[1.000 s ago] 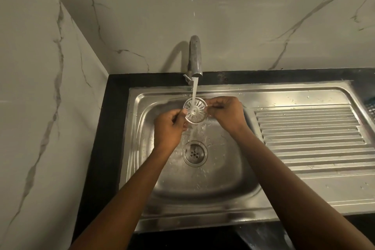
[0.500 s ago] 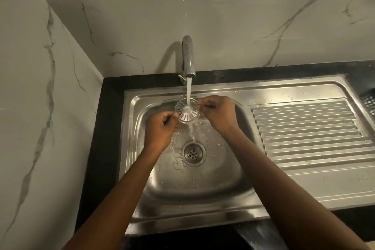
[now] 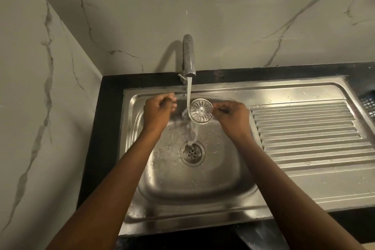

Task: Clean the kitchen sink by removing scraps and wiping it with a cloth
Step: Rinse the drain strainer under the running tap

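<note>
A round metal sink strainer [image 3: 201, 111] hangs over the steel sink [image 3: 194, 191], just right of the water stream from the tap [image 3: 188, 57]. My right hand [image 3: 233, 116] pinches the strainer's right rim. My left hand [image 3: 159, 109] is left of the stream, fingers curled shut, apart from the strainer; I see nothing in it. Water runs past the strainer's left edge into the open drain [image 3: 192, 153]. No cloth is in view.
A ribbed draining board [image 3: 308, 132] lies right of the basin. A dark basket edge [image 3: 368, 105] shows at the far right. Black counter [image 3: 105, 128] borders the sink; marble walls stand behind and to the left.
My left hand has let go of the strainer and moved left. The strainer, held by both hands before, has shifted right out of the centre of the stream.
</note>
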